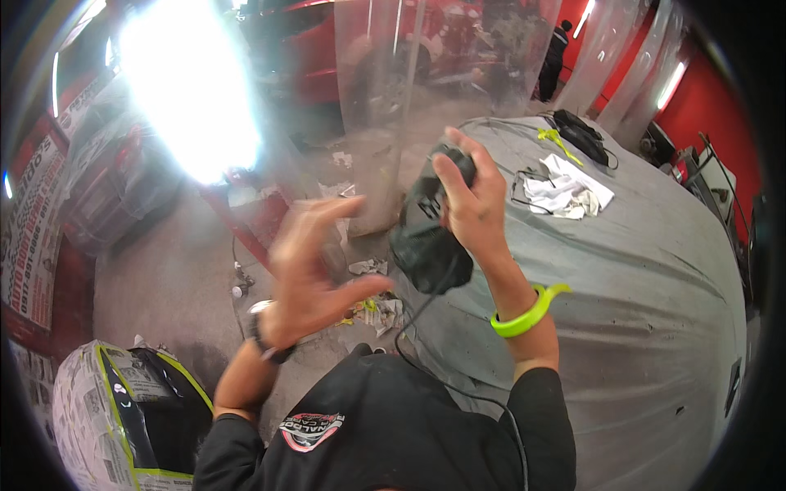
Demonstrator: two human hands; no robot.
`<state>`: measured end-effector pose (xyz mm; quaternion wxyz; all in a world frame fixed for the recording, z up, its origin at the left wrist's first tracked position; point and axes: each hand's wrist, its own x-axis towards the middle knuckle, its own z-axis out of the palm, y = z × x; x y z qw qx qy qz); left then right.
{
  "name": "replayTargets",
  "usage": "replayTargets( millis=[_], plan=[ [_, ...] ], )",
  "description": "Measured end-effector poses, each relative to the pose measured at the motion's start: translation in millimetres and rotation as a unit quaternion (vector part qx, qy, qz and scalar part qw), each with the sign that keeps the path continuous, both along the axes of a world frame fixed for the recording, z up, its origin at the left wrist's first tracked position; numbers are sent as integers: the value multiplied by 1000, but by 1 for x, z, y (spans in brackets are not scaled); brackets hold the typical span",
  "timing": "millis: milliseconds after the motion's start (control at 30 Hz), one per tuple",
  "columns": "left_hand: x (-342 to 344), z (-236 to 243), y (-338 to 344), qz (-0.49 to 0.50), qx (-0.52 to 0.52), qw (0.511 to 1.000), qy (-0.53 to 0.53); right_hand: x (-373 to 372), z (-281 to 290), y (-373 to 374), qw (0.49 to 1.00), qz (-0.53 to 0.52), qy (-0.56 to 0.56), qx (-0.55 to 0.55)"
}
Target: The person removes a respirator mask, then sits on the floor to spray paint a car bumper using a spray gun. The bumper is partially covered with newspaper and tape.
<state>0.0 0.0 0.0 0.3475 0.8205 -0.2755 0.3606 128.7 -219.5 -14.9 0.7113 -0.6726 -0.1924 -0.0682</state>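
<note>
My right hand (476, 192) is closed round the upper right side of a black soft pouch (427, 237) with pale markings, holding it up in front of me. A thin dark cable (409, 323) runs from near the pouch's lower end down past my right arm. Neon-yellow tape (524, 315) circles my right wrist, one end sticking out. To the left of the pouch, my left hand (315, 266) is raised with thumb and fingers apart, blurred by motion and touching nothing. A dark-strapped watch (266, 331) sits on the left wrist.
At my right, a grey cover (622, 327) drapes over something large. On it lie white cloths (569, 190), dark-framed glasses (524, 190), yellow tape scraps (561, 146) and a black bag (583, 137). A paper-masked part (90, 425) stands lower left. Plastic sheeting (368, 106) hangs ahead; a person (554, 61) stands behind.
</note>
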Motion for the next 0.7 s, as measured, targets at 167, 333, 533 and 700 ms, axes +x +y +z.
replayTargets(
  millis=[167, 333, 533, 700],
  plan=[
    [52, -56, -48, -44, -166, 970, 173, 10, 1, 48, 997, 36, -69, 10],
    [63, -48, -26, -123, -201, 917, 321, 15, 7, 64, 985, 172, -9, 15],
    [87, -57, 28, -169, -355, 872, 290, 21, 15, 77, 933, 352, 28, 68],
    [68, -60, 21, -150, -166, 856, 466, 23, 20, 80, 907, 403, 62, 110]
  ],
)
